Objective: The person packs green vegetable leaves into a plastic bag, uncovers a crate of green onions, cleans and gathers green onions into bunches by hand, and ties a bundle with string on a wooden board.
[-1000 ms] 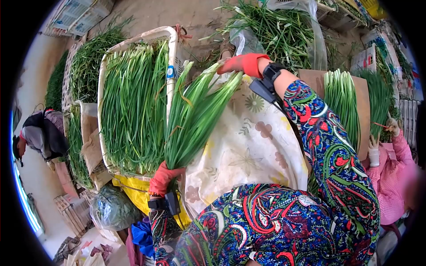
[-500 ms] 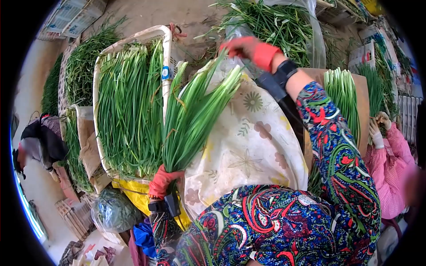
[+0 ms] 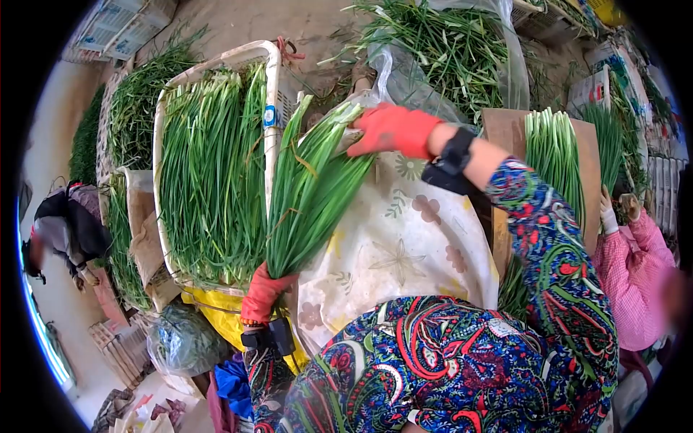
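Observation:
My left hand (image 3: 266,294), in a red glove, is wrapped round the lower leafy end of a bunch of green stalks (image 3: 307,191). The bunch fans upward beside a white-rimmed crate (image 3: 271,90) packed with upright rows of similar stalks (image 3: 209,173). At the pale upper ends is my right hand (image 3: 393,131), also red-gloved, with its fingers against the right part of the bunch; the fingertips are partly hidden and what they grip is unclear. Under the bunch and my right hand lies a white flowered cloth (image 3: 397,245).
Loose greens (image 3: 455,54) lie in clear plastic at the top. On the right, a stalk bundle (image 3: 554,159) rests on brown board, near a co-worker in pink (image 3: 635,281). Another person (image 3: 68,227) bends at the far left. A bagged bundle (image 3: 182,339) sits lower left.
My right hand lifted off the bunch's top, then came down onto its right-hand stalk ends. My left hand has kept its hold. The co-worker's hands on the right have shifted.

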The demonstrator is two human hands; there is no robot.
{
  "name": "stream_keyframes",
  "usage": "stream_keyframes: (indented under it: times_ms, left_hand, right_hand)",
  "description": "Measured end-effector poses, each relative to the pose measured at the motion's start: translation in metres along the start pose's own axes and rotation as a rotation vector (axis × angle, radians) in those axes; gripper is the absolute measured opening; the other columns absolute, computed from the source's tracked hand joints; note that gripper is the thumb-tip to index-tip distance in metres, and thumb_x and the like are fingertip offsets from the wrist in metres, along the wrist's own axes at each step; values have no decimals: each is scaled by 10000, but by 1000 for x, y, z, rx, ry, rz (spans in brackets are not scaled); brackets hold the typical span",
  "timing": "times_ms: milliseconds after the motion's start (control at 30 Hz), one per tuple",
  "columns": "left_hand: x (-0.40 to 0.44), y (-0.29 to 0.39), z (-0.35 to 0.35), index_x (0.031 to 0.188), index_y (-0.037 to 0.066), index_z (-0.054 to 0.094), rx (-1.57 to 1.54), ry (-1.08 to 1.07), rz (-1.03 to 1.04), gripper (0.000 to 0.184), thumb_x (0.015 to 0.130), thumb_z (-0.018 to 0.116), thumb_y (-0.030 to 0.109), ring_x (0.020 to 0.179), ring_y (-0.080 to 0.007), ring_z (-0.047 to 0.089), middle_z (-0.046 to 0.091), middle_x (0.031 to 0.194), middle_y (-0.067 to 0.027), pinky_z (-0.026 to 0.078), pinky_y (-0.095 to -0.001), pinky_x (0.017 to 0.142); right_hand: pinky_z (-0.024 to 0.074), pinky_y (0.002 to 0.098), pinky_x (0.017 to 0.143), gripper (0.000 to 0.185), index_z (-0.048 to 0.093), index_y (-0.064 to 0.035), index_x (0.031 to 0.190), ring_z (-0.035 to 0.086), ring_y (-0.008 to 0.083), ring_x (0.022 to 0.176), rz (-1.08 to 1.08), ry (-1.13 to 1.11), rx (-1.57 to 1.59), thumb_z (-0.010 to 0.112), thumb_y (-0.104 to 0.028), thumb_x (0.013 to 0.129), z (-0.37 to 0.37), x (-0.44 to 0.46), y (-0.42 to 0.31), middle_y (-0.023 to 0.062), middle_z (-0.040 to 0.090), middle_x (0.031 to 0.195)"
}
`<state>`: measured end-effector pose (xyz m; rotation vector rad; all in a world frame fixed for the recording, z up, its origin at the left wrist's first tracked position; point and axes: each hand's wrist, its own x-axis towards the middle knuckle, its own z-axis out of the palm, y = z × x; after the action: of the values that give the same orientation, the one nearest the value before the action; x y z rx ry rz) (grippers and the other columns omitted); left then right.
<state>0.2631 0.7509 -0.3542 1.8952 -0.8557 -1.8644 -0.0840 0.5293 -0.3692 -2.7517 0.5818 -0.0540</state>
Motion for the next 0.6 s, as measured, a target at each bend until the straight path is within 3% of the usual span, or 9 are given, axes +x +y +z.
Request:
stream_keyframes:
  times_ms: [33, 100, 233, 400, 500, 567, 600]
  left_hand:
    - [-2, 4, 2, 907, 28, 562, 31, 17, 0, 288, 666, 714, 65, 528, -108, 529, 587, 695, -18, 432, -242, 476]
    - [-7, 12, 6, 858, 24, 553, 86, 58, -3, 254, 666, 713, 66, 504, -120, 535, 576, 641, -20, 429, -245, 468]
    - [-5, 9, 6, 856, 16, 542, 61, 50, 4, 261, 664, 713, 64, 503, -125, 537, 574, 650, -39, 441, -256, 476]
    - [5, -3, 2, 877, 10, 545, 5, 11, 12, 278, 658, 713, 46, 512, -134, 549, 577, 651, -45, 446, -263, 479]
    - [2, 1, 2, 879, 12, 545, 17, 8, 18, 279, 658, 712, 46, 511, -134, 548, 579, 650, -43, 444, -261, 479]
    - [-1, 3, 2, 879, 13, 545, 22, 19, 29, 278, 659, 712, 49, 510, -131, 547, 581, 650, -40, 443, -258, 480]
    - [-1, 4, 1, 912, 17, 550, 47, 16, 29, 305, 660, 716, 63, 532, -120, 540, 587, 682, -35, 442, -253, 491]
  right_hand:
    - [415, 364, 793, 316, 607, -103, 997, 531, 318, 935, 311, -113, 354, 524, -301, 765, -4, 19, -13, 145, 579, 1016]
    - [424, 357, 767, 381, 622, -45, 892, 553, 321, 861, 593, -129, 587, 569, -374, 706, -8, 36, -31, 169, 604, 865]
    - [435, 342, 747, 290, 629, -86, 924, 569, 296, 830, 553, -7, 610, 554, -287, 729, 10, 43, -20, 137, 617, 879]
    - [448, 359, 741, 191, 596, -113, 892, 575, 301, 834, 683, 130, 144, 489, -212, 768, 38, 50, 5, 131, 612, 857]
    - [450, 363, 744, 201, 577, -96, 927, 573, 306, 823, 670, 410, 434, 458, -169, 782, 5, 13, 29, 125, 608, 872]
    - [442, 365, 770, 212, 539, -51, 964, 560, 297, 862, 447, 448, -44, 437, -130, 796, -14, -19, 61, 138, 592, 926]
    - [433, 360, 792, 223, 520, -32, 983, 547, 293, 895, 572, 397, -139, 454, -124, 791, -22, -36, 90, 148, 575, 967]
